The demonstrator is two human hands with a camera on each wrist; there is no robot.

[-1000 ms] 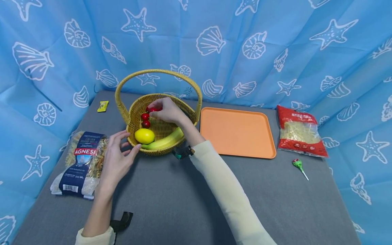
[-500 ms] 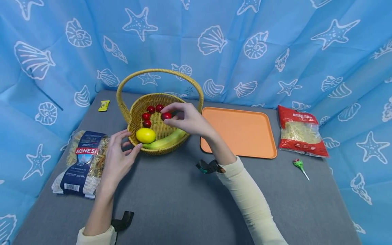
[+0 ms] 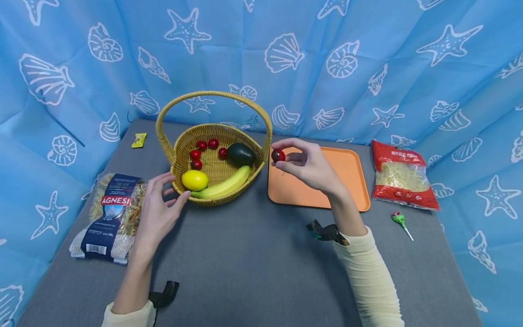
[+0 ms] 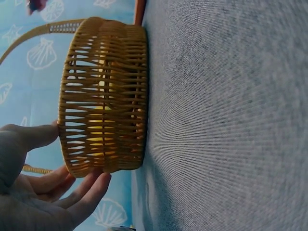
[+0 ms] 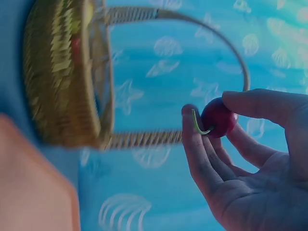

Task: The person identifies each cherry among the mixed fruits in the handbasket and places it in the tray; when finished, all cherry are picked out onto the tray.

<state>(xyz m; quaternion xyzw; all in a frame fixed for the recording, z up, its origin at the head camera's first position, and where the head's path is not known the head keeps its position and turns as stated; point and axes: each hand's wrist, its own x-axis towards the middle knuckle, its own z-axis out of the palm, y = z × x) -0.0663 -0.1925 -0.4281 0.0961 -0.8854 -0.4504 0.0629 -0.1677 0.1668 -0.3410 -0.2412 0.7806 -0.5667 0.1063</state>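
Head view: the right hand (image 3: 308, 165) is pinching a cherry (image 3: 278, 155) near the orange tray's (image 3: 349, 179) left edge. Left wrist: the left hand (image 4: 48, 187) — fingers bent — is gripping the wicker basket's (image 4: 103, 101) rim; right wrist: the cherry's stem (image 5: 195, 120) is showing

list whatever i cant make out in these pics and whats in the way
Head view: part of the orange tray, behind the right hand.
Head view: print on the yellow packet, too small to read.
Left wrist view: inside of the basket, mostly masked by its weave.
Right wrist view: part of the cherry, covered by the thumb.
Right wrist view: basket weave, blurred; tray cut off at left and bottom.
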